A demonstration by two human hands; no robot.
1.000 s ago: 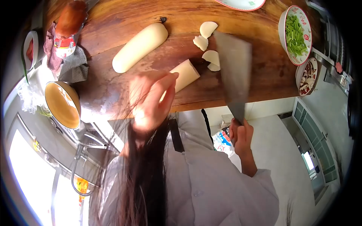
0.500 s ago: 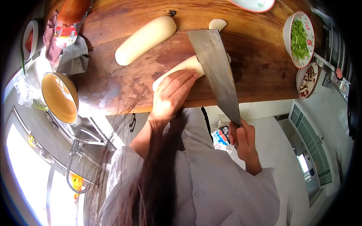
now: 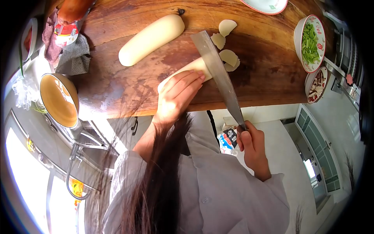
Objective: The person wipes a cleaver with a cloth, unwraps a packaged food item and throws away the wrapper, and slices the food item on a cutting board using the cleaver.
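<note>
My left hand (image 3: 177,93) presses with bent fingers on a pale peeled vegetable piece (image 3: 199,64), long and rounded, lying on the wooden table near its front edge. In my right hand (image 3: 254,146) is the handle of a cleaver (image 3: 221,74). Its wide metal blade slants across the right end of the piece, just beyond my left fingertips; whether the edge is in the flesh I cannot tell. Several thin half-round slices (image 3: 228,57) lie right of the blade. Farther back rests another long pale vegetable piece (image 3: 152,40), untouched by either hand.
On the right stand a bowl of chopped green pieces (image 3: 310,45) and a smaller bowl with dark and white bits (image 3: 317,84). A plate (image 3: 269,5) is at the back. Left are a yellowish bowl (image 3: 58,100), grey cloth (image 3: 74,58) and a red-labelled package (image 3: 66,34).
The cleaver blade has tipped to a steeper angle, showing less of its face. Slices that it covered now show to its right. My left hand has barely moved.
</note>
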